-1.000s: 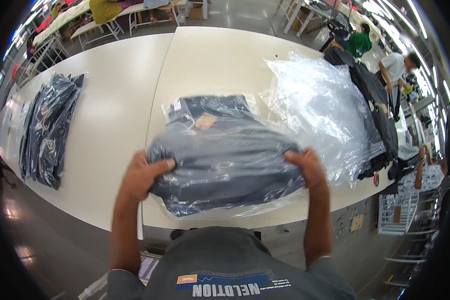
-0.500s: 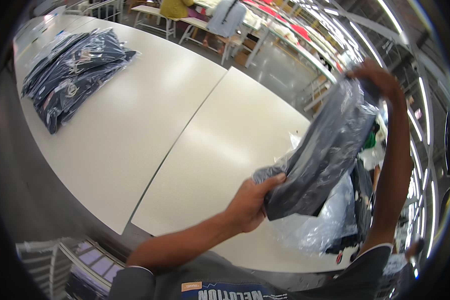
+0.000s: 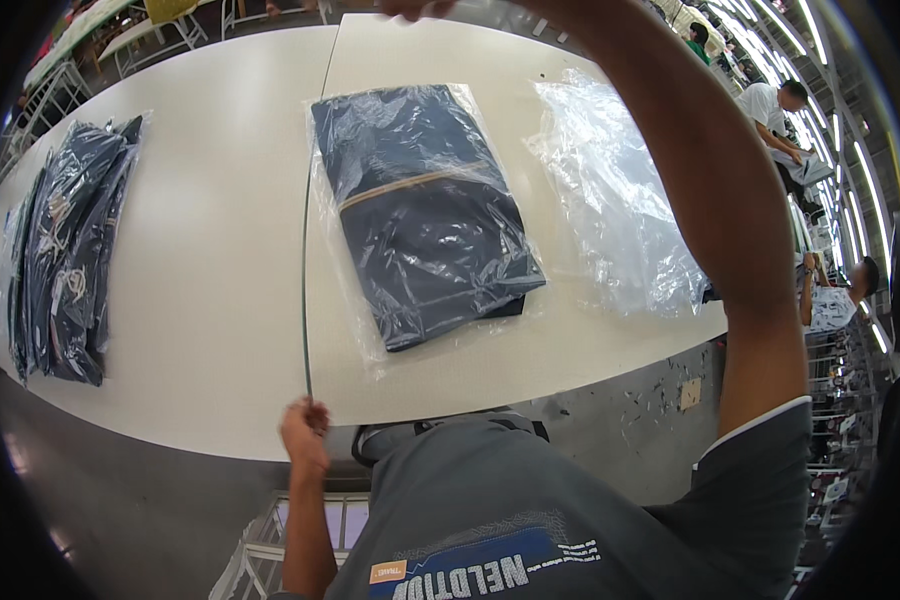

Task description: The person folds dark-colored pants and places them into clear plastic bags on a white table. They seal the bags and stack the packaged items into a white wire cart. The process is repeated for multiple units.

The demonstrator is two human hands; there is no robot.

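Observation:
A folded dark navy garment [image 3: 425, 230] lies flat in a clear plastic bag at the middle of the table, a tan strip running across it. My left hand [image 3: 306, 432] is down by the near table edge, apart from the bag, its fingers curled in; whatever they may hold is hidden. Raised high, my right arm crosses the right side of the view. Only a blurred part of my right hand [image 3: 418, 8] shows at the top edge, beyond the bagged garment, and its fingers are cut off.
Several bagged dark garments [image 3: 70, 250] are stacked at the table's left end. Loose clear plastic bags [image 3: 625, 200] lie to the right, partly behind my arm. A seam [image 3: 307, 300] splits the tabletop [image 3: 220, 240]. Other people [image 3: 770, 110] are at the far right.
The bagged garment, held up in both hands before, now lies on the table, let go. My left hand has drawn back to the near edge; my right has swung to the far side. The view has turned.

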